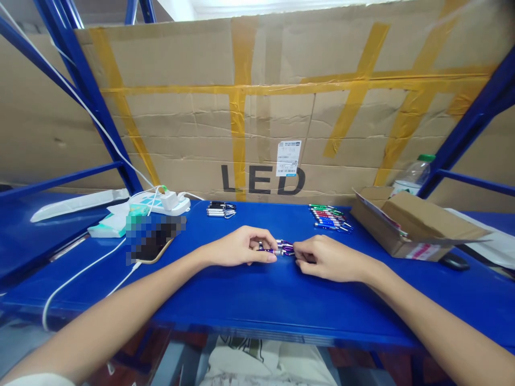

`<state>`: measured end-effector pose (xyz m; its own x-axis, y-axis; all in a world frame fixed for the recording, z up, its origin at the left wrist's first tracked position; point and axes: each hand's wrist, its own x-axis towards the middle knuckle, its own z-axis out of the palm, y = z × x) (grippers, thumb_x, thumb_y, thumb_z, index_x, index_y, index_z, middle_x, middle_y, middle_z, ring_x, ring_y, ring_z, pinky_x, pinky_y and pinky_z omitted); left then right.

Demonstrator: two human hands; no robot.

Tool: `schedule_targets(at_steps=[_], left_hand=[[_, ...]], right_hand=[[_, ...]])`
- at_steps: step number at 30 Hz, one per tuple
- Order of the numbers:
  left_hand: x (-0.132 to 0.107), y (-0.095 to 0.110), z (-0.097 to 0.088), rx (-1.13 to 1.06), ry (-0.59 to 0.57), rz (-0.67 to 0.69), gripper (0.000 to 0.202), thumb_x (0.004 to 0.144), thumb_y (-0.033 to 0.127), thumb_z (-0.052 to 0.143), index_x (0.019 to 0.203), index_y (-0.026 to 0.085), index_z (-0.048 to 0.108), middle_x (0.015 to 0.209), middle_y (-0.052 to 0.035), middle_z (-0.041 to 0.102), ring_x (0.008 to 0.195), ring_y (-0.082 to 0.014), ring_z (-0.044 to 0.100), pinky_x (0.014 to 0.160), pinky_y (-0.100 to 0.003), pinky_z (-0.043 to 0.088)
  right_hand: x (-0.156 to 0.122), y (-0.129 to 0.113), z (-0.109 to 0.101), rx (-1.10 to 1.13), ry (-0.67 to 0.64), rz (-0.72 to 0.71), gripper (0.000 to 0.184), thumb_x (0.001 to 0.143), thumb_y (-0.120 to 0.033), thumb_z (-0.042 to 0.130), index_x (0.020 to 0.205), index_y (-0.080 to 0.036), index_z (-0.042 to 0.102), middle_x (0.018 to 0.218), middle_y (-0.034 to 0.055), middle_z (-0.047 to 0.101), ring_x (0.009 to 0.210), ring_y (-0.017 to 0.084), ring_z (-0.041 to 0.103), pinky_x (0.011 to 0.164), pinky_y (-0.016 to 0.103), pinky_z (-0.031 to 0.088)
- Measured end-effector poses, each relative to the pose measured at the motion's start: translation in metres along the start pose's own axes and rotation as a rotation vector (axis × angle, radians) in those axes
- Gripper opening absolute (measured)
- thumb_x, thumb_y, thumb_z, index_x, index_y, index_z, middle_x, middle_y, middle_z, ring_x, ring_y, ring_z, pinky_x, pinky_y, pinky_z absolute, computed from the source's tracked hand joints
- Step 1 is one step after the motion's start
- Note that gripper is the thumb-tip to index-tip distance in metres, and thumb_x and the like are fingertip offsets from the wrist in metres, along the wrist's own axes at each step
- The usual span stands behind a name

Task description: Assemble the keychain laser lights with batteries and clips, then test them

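Observation:
My left hand (245,246) is closed, thumb and fingers around a small purple pen-shaped metal stick (278,251) with a silver end. At the clip end of that stick, my right hand (325,257) has its fingers pinched together. Another silver-and-purple stick (280,242) lies just behind, close to both hands. My fingertips partly hide these sticks. Further back to the right is a row of green, red and blue sticks (326,217) with metal clips. Black and silver sticks (220,209) lie back left.
An open cardboard box (386,230) stands at the right, with a plastic bottle (416,171) behind and a black mouse (454,261) beside it. At the left are a charging phone (156,241), a white power strip (173,203) and loose cables. A large cardboard sheet (193,123) walls the back.

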<state>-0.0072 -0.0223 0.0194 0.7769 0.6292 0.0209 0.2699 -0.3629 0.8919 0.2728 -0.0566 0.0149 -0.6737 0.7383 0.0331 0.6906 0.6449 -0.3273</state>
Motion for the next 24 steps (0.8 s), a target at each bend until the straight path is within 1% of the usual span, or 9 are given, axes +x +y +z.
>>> schedule_targets(at_steps=[3,6,9,11,14,17,21,22,24], left_hand=[[-0.0004,0.0015,0.0019,-0.028,0.01,-0.014,0.04,0.087,0.045,0.085,0.109,0.015,0.074,0.085,-0.0029,0.072,0.061,-0.0103,0.056,0.057,-0.023,0.045],[-0.0003,0.0007,0.0034,-0.006,0.029,-0.003,0.04,0.088,0.046,0.084,0.111,0.015,0.074,0.084,-0.0034,0.073,0.069,-0.0135,0.061,0.061,-0.023,0.046],[-0.0003,-0.002,0.0047,0.183,0.07,0.047,0.036,0.091,0.047,0.081,0.111,0.017,0.078,0.084,-0.0024,0.073,0.07,-0.013,0.059,0.063,-0.024,0.041],[-0.0005,-0.0033,0.0058,0.315,0.069,0.097,0.033,0.095,0.047,0.078,0.112,0.018,0.08,0.088,-0.003,0.076,0.071,-0.0134,0.059,0.065,-0.024,0.041],[-0.0008,-0.004,0.008,0.446,0.031,0.186,0.03,0.1,0.045,0.072,0.112,0.019,0.082,0.099,-0.0054,0.079,0.078,-0.0155,0.065,0.073,-0.025,0.045],[-0.0008,-0.0042,0.0092,0.54,0.017,0.231,0.029,0.102,0.043,0.07,0.111,0.018,0.082,0.097,-0.0057,0.077,0.078,-0.016,0.066,0.074,-0.026,0.045],[-0.0024,-0.003,0.0076,0.651,0.058,0.229,0.03,0.103,0.045,0.068,0.115,0.02,0.08,0.091,-0.0042,0.071,0.078,-0.0172,0.065,0.073,-0.027,0.045],[-0.0032,-0.0022,0.0067,0.676,0.077,0.234,0.03,0.104,0.044,0.067,0.116,0.02,0.079,0.093,-0.0043,0.071,0.081,-0.0178,0.066,0.075,-0.028,0.045],[-0.0048,-0.0004,0.0047,0.71,0.105,0.259,0.028,0.104,0.043,0.066,0.117,0.02,0.077,0.101,-0.0057,0.07,0.092,-0.0201,0.067,0.083,-0.03,0.048]], right_hand=[[-0.0003,0.0001,-0.0007,0.003,0.038,-0.015,0.02,0.091,-0.017,0.056,0.074,-0.023,0.05,0.065,-0.0033,0.058,0.057,0.014,0.048,0.059,0.029,0.03],[-0.0003,-0.0004,-0.0024,-0.005,0.105,-0.004,0.021,0.095,-0.017,0.055,0.075,-0.023,0.052,0.067,-0.0017,0.063,0.058,0.015,0.051,0.061,0.029,0.032],[0.0004,0.0,-0.0038,-0.03,0.183,0.041,0.023,0.1,-0.02,0.052,0.077,-0.024,0.051,0.068,-0.0006,0.066,0.061,0.017,0.054,0.063,0.03,0.034],[0.0011,0.001,-0.004,-0.059,0.216,0.07,0.025,0.104,-0.024,0.05,0.079,-0.024,0.05,0.068,-0.0004,0.065,0.061,0.018,0.055,0.064,0.03,0.033],[0.0019,0.0024,-0.003,-0.09,0.221,0.094,0.027,0.107,-0.03,0.047,0.081,-0.025,0.049,0.068,-0.0002,0.064,0.062,0.018,0.056,0.063,0.03,0.033],[0.0025,0.0027,-0.0013,-0.1,0.212,0.096,0.028,0.108,-0.031,0.046,0.081,-0.025,0.05,0.068,-0.0001,0.064,0.062,0.019,0.056,0.063,0.03,0.032],[0.0021,0.0011,-0.0007,-0.062,0.224,0.063,0.024,0.107,-0.03,0.048,0.085,-0.024,0.055,0.068,-0.0006,0.065,0.062,0.018,0.056,0.064,0.03,0.034],[0.0017,0.0005,-0.001,-0.038,0.222,0.049,0.022,0.107,-0.029,0.049,0.087,-0.023,0.057,0.068,-0.0009,0.066,0.062,0.018,0.056,0.064,0.03,0.034],[0.0007,-0.0008,-0.0018,0.019,0.213,0.024,0.018,0.105,-0.026,0.051,0.089,-0.023,0.06,0.068,-0.0017,0.066,0.062,0.017,0.056,0.065,0.03,0.036]])
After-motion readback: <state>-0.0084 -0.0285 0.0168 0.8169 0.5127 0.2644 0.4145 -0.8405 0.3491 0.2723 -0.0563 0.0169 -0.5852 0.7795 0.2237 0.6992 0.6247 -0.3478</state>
